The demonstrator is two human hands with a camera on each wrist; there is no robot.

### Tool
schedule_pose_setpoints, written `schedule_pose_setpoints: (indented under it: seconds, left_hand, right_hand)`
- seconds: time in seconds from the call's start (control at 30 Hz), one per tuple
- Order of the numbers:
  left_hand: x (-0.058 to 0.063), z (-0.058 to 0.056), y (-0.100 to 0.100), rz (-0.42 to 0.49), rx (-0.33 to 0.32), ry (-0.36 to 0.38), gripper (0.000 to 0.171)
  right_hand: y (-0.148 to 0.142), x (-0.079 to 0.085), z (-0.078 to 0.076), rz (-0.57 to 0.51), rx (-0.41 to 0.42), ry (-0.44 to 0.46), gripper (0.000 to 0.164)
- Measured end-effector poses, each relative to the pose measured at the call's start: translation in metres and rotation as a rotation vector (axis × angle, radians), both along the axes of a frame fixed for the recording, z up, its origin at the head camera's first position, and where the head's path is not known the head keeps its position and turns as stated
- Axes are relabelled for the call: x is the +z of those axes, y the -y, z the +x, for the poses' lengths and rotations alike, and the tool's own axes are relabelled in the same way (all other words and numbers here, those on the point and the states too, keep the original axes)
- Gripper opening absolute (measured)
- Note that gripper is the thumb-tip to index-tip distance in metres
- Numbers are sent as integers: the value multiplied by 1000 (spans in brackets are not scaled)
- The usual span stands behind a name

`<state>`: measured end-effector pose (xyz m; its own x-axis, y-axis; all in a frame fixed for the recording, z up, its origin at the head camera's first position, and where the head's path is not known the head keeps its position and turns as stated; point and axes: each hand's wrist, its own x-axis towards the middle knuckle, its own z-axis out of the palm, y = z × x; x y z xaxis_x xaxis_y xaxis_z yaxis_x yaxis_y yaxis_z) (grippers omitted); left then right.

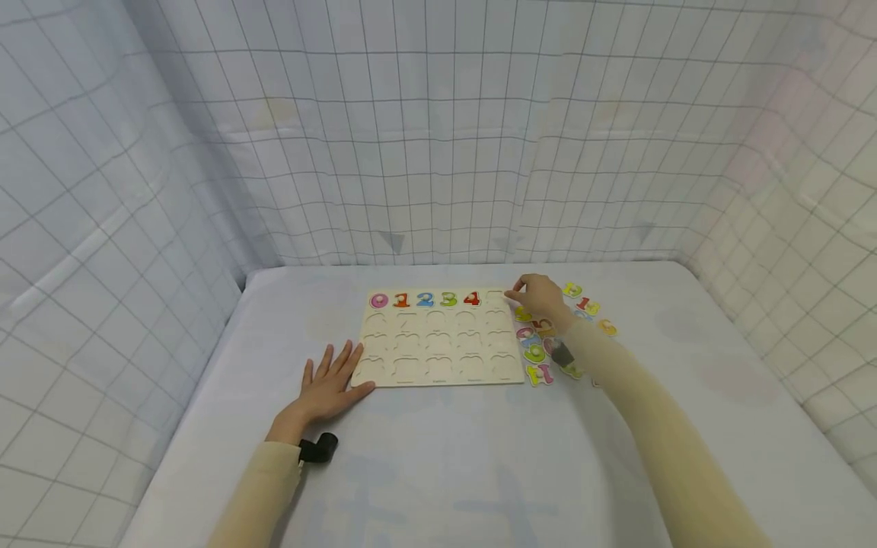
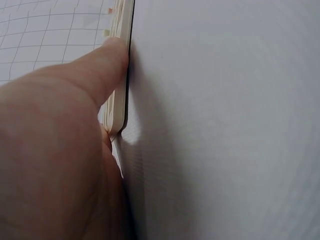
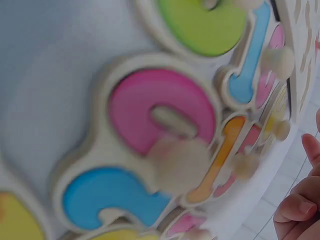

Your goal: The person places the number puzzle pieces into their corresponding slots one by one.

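A pale wooden number puzzle board (image 1: 421, 348) lies on the table. Its top row holds knobbed pieces: a purple 0 (image 1: 379, 301), an orange 1 (image 1: 401, 301), a blue 2 (image 1: 425, 299), a green 3 (image 1: 448, 299) and a red 4 (image 1: 472, 298). At the board's lower left corner, my left hand (image 1: 330, 390) lies flat with fingers spread, its thumb against the edge. My right hand (image 1: 540, 295) is by the top right corner, thumb and forefinger close together; whether a piece is between them is hidden.
Loose number pieces lie right of the board, partly under my right arm, including a pink and green 11 (image 1: 540, 374) and a yellow 6 (image 1: 607, 327). In the right wrist view, a pink and blue piece (image 3: 160, 107) sits close. A grid-patterned curtain (image 1: 473, 137) surrounds the table.
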<state>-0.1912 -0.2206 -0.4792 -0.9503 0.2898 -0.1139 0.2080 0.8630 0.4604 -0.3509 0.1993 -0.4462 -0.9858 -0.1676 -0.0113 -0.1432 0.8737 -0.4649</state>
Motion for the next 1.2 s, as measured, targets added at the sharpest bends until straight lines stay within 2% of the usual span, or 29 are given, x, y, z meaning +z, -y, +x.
schedule_pose_setpoints:
  seconds: [0.23,0.47,0.77,0.93,1.1,1.2]
  left_hand:
    - [6,2,-3,-11,-2,1,83]
    - [-1,-2,0,4,-2,2,85]
    - [-9,-6,3,5,-5,11,89]
    - [-9,-5,2,2,-4,11,89]
    - [-5,-3,1,0,-2,10,88]
    - [-3,-1,0,22,-8,7,88]
  right_hand:
    - [-17,-1,8,13,17,9,40]
    - [-29,-4,13,17,95,75,41]
    - [-31,-7,20,-33,167,79,34]
    - [-30,-4,19,-9,150,77,34]
    - [-27,-2,14,26,99,60,36]
    - [-24,-1,10,42,96,35,35]
